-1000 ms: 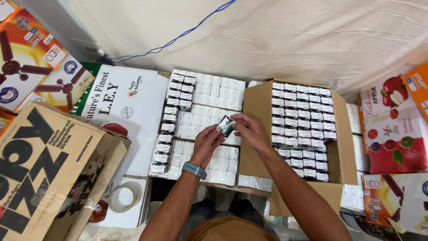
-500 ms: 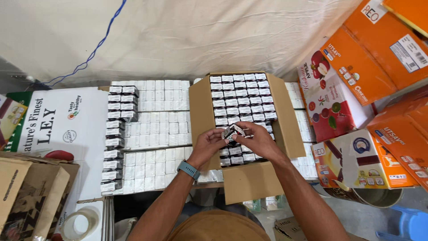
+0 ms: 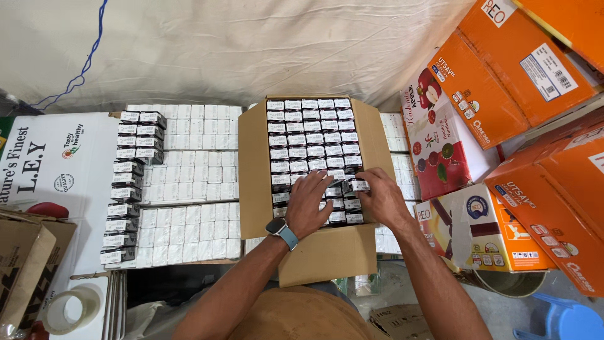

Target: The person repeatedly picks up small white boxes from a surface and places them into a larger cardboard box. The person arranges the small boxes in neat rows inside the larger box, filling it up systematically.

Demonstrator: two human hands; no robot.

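An open brown carton (image 3: 251,170) sits in front of me, packed with rows of small black-and-white boxes (image 3: 308,135). My left hand (image 3: 309,203), with a blue-strapped watch on the wrist, lies flat with spread fingers on the boxes in the carton's near rows. My right hand (image 3: 380,198) presses on one small box (image 3: 359,185) at the right side of the carton, fingers curled over it. To the left lies a flat layer of small white boxes (image 3: 189,182), with a column of black-and-white ones (image 3: 126,189) along its left edge.
Orange and printed cartons (image 3: 535,157) are stacked at the right. A white printed carton (image 3: 50,170) and a brown carton (image 3: 25,264) stand at the left, with a tape roll (image 3: 70,310) near them. A white sheet (image 3: 251,44) and a blue cord (image 3: 82,69) hang behind.
Both hands held one small box up between them; now they have come down into the carton, the left hand flat on the rows and the right pressing the box in. My view swung right.
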